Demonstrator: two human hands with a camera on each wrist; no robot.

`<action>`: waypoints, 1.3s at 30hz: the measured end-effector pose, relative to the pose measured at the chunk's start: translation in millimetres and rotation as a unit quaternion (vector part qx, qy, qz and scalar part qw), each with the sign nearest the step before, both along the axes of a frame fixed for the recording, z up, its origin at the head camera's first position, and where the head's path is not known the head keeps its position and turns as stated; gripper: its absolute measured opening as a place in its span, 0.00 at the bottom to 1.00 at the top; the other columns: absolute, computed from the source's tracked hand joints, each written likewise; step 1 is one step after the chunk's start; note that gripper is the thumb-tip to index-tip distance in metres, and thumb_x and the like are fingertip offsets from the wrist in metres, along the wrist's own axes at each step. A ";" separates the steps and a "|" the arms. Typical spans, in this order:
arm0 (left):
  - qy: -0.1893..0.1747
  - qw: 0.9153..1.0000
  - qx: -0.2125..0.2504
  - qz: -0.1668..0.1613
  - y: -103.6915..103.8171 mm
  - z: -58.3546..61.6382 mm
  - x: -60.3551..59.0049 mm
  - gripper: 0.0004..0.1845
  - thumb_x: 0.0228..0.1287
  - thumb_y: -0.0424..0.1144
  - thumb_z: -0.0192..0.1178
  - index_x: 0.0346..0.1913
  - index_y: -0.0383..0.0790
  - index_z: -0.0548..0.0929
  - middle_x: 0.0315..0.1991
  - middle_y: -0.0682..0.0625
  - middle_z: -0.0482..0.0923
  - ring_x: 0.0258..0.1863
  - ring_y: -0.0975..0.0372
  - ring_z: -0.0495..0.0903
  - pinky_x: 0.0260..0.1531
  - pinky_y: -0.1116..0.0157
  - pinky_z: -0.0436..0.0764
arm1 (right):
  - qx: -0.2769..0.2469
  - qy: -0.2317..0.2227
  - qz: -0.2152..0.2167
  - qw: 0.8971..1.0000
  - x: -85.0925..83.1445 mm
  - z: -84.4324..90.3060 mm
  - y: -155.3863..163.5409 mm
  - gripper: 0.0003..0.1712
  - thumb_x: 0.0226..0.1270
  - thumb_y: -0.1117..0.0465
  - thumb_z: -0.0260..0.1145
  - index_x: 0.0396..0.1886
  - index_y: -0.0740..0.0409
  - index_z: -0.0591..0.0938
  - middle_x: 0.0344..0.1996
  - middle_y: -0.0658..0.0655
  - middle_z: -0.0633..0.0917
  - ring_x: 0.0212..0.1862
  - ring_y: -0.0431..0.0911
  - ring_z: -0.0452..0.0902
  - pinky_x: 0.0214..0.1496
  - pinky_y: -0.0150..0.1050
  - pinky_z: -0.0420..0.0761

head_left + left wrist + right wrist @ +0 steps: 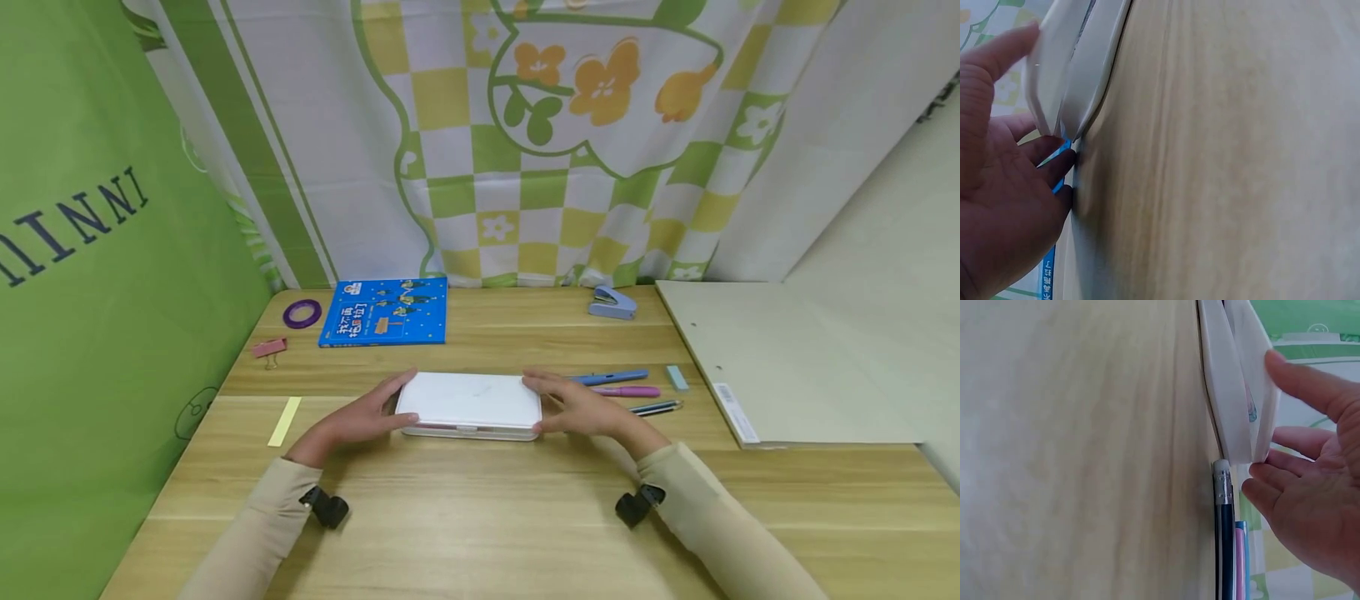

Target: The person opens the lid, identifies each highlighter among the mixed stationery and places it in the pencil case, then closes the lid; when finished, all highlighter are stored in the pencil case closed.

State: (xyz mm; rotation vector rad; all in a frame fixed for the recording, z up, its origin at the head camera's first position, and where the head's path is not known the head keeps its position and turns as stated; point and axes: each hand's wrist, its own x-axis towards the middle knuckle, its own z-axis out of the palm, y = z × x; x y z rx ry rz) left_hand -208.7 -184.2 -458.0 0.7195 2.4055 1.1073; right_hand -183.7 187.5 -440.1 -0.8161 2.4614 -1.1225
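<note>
A white pencil case (472, 402) lies on the table in front of me, its lid a little raised along the front. My left hand (367, 414) holds the lid at its left end, thumb on the front corner and fingers toward the back. At the other end my right hand (581, 406) grips it the same way. Both wrist views show the gap between the lid (1054, 62) and the base (1225, 381). Through that gap something small and coloured shows in the right wrist view; most of the inside is hidden.
Beside my right hand lie a blue pen (618, 377), a pink pen (630, 392), pencils (656, 408) and an eraser (677, 377). Farther out are a stapler (612, 302), a large pad (795, 367), a blue book (386, 312), purple tape (302, 314), a binder clip (269, 348) and a yellow strip (284, 422).
</note>
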 end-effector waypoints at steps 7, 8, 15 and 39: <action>0.001 1.000 -0.016 0.011 1.8 0.5 0.6 0.46 0.61 0.50 0.63 0.74 0.40 0.50 0.74 0.39 0.46 0.73 0.46 0.43 0.69 0.47 0.47 | 0.037 0.033 -0.001 0.999 2.8 -0.6 -3.2 0.46 0.57 0.56 0.72 0.70 0.67 0.61 0.71 0.67 0.57 0.71 0.62 0.49 0.69 0.58 0.54; -0.001 1.000 -0.018 0.013 2.0 0.6 0.6 0.47 0.60 0.51 0.63 0.74 0.40 0.50 0.74 0.39 0.46 0.73 0.46 0.43 0.68 0.47 0.47 | 0.038 0.032 -0.002 0.999 2.9 -0.5 -3.5 0.46 0.57 0.57 0.72 0.70 0.67 0.61 0.71 0.67 0.57 0.71 0.62 0.49 0.69 0.58 0.54; -0.010 0.999 -0.017 0.031 4.6 -0.7 -1.0 0.47 0.56 0.50 0.67 0.74 0.43 0.52 0.73 0.41 0.50 0.72 0.48 0.46 0.69 0.48 0.48 | 0.045 0.039 -0.005 0.998 2.5 -0.1 -2.8 0.45 0.56 0.59 0.72 0.70 0.68 0.61 0.71 0.67 0.57 0.71 0.62 0.49 0.69 0.57 0.55; -0.006 0.998 -0.045 0.046 6.7 0.1 1.2 0.50 0.53 0.51 0.69 0.73 0.42 0.51 0.71 0.38 0.53 0.70 0.46 0.52 0.67 0.47 0.53 | 0.030 0.030 0.000 0.999 4.8 -0.2 -3.2 0.45 0.58 0.61 0.70 0.70 0.68 0.59 0.71 0.68 0.55 0.71 0.62 0.48 0.68 0.57 0.57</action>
